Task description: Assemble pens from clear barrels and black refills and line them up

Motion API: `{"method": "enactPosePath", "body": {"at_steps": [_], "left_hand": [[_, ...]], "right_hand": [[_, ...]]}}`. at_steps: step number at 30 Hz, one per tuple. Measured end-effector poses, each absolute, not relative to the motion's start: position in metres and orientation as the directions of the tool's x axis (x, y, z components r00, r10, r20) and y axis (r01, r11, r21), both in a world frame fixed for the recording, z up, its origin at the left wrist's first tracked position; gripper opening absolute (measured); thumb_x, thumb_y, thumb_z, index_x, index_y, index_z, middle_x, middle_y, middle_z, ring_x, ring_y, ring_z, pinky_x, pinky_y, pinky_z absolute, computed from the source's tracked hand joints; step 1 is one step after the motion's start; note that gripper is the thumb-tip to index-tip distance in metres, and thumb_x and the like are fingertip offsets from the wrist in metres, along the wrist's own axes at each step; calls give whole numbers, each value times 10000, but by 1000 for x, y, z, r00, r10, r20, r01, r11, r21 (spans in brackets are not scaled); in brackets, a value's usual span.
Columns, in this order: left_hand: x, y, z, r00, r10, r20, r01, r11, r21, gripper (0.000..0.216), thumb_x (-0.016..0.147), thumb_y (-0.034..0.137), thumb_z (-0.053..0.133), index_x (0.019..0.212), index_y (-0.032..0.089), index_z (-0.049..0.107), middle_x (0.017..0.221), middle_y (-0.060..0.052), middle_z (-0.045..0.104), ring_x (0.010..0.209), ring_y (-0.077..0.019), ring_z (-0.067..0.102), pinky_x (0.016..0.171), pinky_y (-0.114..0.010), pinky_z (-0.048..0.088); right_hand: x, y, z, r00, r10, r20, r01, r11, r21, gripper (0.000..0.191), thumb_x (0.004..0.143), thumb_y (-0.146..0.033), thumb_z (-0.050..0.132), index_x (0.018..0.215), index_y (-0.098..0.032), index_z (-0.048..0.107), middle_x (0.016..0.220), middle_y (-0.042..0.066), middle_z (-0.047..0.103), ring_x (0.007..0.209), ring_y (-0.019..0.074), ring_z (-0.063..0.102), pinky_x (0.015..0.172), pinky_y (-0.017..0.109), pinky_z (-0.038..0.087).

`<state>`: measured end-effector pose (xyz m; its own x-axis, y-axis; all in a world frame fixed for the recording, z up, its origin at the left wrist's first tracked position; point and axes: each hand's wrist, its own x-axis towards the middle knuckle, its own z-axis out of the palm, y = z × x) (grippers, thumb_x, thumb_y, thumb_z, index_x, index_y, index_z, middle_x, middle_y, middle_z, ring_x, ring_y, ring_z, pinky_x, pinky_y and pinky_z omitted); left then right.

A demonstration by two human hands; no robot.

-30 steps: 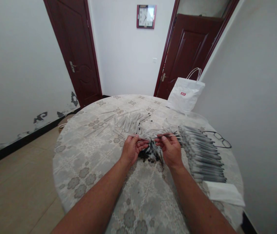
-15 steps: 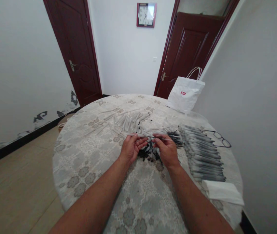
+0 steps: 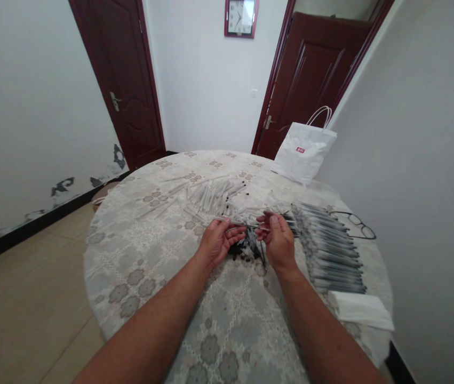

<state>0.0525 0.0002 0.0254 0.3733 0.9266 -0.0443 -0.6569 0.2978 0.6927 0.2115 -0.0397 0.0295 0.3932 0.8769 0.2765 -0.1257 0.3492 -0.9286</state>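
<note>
The person's left hand (image 3: 215, 244) pinches a slim pen tube (image 3: 235, 222) between thumb and fingers, above the table (image 3: 138, 250). The tube points toward the right hand (image 3: 280, 244), whose fingers are curled by its far end; whether they grip it cannot be told. Below both hands lies a heap of small black parts (image 3: 246, 250), partly hidden by them. Clear tubes (image 3: 210, 197) lie loose just beyond. Dark thin sticks (image 3: 291, 225) lie behind the right hand, with rowed pens (image 3: 334, 250), glasses (image 3: 361, 228), white cloth (image 3: 360, 309) and a paper bag (image 3: 304, 154) farther out.
</note>
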Motion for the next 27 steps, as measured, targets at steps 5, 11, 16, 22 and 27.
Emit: {"method": "enactPosePath", "body": {"at_steps": [5, 11, 16, 22, 27], "left_hand": [[60, -9, 24, 514, 855, -69, -572, 402, 715, 278, 827, 288, 724, 967, 187, 506, 905, -83, 721, 789, -226, 746, 721, -363, 613], [55, -3, 26, 459, 879, -125, -650, 429, 628, 160, 838, 236, 683, 900, 159, 556, 833, -90, 722, 800, -243, 744, 717, -372, 614], [44, 13, 30, 289, 938, -190, -768, 346, 539, 71, 867, 198, 609, 867, 128, 603, 773, -95, 722, 751, -211, 734, 713, -342, 608], [43, 18, 26, 239, 944, -229, -781, 327, 532, 79, 861, 189, 611, 809, 138, 580, 722, -81, 707, 706, -201, 723, 693, -344, 606], [41, 22, 22, 227, 950, -214, -787, 309, 535, 74, 851, 193, 620, 825, 147, 569, 742, -82, 711, 710, -205, 725, 681, -345, 606]], "right_hand": [[200, -45, 25, 164, 935, 315, 102, 302, -948, 506, 992, -576, 351, 1338, -265, 550, 1262, 83, 638, 1086, 200, 615, 820, 323, 546], [215, -42, 27, 175, 885, 431, 353, 352, -867, 510, 1027, -497, 275, 1443, -248, 437, 1327, 107, 600, 1182, 222, 587, 905, 386, 518], [239, -45, 33, -122, 806, 579, 825, 407, -393, 365, 860, -408, 679, 1167, -210, 672, 1187, 125, 621, 1147, 282, 540, 1019, 454, 421], [235, -41, 15, -323, 844, 429, 880, 435, -193, 182, 883, -295, 666, 1042, -234, 729, 1134, 92, 628, 1065, 250, 542, 958, 406, 432], [253, -28, 4, -246, 860, 448, 922, 350, -166, 192, 934, -221, 577, 1036, -213, 740, 1084, 88, 656, 1052, 237, 542, 952, 375, 420]]}}
